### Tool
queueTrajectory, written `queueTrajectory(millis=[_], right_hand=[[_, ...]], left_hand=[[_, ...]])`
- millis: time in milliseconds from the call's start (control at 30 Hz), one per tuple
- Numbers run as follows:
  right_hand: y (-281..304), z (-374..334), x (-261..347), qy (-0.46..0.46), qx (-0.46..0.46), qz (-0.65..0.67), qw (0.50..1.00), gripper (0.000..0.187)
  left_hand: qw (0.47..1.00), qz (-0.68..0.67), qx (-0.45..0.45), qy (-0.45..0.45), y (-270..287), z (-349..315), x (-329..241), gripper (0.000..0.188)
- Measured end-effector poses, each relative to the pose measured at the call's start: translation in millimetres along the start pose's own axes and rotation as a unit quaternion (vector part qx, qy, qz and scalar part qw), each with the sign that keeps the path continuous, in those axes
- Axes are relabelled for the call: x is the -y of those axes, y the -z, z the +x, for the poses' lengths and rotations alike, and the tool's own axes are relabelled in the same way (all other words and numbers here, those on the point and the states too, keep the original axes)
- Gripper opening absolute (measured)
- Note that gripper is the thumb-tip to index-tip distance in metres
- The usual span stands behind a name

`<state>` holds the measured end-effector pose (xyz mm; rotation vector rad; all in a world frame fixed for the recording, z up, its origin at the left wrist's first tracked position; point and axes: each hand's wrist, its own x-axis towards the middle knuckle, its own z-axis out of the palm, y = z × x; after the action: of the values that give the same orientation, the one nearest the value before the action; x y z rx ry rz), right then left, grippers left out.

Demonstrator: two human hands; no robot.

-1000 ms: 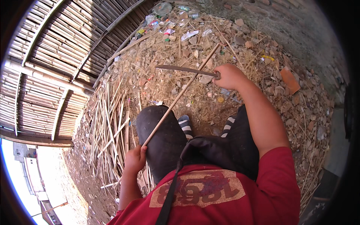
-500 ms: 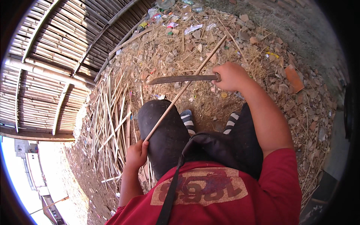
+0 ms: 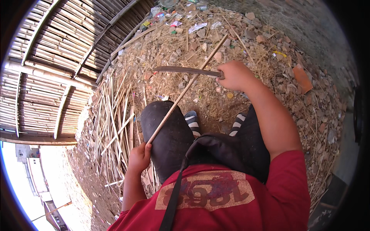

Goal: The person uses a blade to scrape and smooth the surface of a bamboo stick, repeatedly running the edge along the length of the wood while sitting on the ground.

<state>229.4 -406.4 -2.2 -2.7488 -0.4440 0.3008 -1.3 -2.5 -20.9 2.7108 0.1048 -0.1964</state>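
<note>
My left hand [image 3: 139, 157] is closed around the near end of a long, thin bamboo strip [image 3: 169, 111]. The strip slants away up to the right, passing over my left knee [image 3: 163, 125] in dark trousers. In my right hand [image 3: 236, 76] is the handle of a machete [image 3: 185, 70], mostly covered by my fingers. Its dark, slightly curved blade points left and crosses the strip's upper half. Whether the edge touches the strip or only overlaps it, I cannot tell.
Many split bamboo strips [image 3: 110, 123] lie piled left of my knee. Rubble and straw cover the ground ahead, with litter and an orange brick piece [image 3: 302, 79]. A bamboo slat wall [image 3: 50, 42] stands at left, a rough wall [image 3: 308, 23] at far right.
My right hand and the machete have moved slightly up and left, and the blade's tip has tilted upward. The strip's far end has shifted a little left; my left hand keeps its grip.
</note>
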Motion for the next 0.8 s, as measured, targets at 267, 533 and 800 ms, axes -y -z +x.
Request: queueTrajectory(millis=[267,533,800], right_hand=[[-13.3,9.0,-14.6,0.006,-0.012,0.047,0.999,0.029],[-4.9,-4.7,17.2,0.054,0.049,0.003,0.997,0.026],[-10.2,6.3,-12.0,0.004,0.044,0.017,0.999,0.029]], left_hand=[[0.999,-0.025,0.024,-0.013,3.2,4.1,6.7,0.043],[0.992,-0.086,0.086,0.035,11.3,6.8,12.5,0.048],[0.990,-0.092,0.099,0.034,13.2,11.0,12.4,0.051]])
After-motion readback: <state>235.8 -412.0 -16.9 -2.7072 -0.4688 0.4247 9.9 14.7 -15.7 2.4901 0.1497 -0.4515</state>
